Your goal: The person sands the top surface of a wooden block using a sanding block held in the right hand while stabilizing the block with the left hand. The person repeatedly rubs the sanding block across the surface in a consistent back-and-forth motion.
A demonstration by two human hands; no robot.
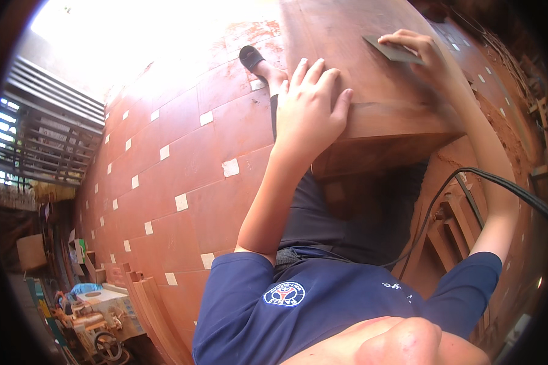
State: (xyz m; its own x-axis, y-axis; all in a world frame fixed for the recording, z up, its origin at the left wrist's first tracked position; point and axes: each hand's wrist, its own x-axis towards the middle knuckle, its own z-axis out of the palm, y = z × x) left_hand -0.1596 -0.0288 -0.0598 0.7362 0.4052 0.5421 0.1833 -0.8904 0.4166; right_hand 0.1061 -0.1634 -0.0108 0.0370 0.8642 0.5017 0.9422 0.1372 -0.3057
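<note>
Our right fingers (400,39) pinch a greyish sheet (397,52) — probably light, bendy, best held by an edge. Our left fingers (314,73) lie spread on the hefty-looking wooden piece (362,82).

Parts count: one left hand (310,106), one right hand (431,58), one flat sheet (402,52), one large wooden piece (380,82), one sandal (247,58), one shirt (347,298), one round badge (284,294), one wheel (108,345).
</note>
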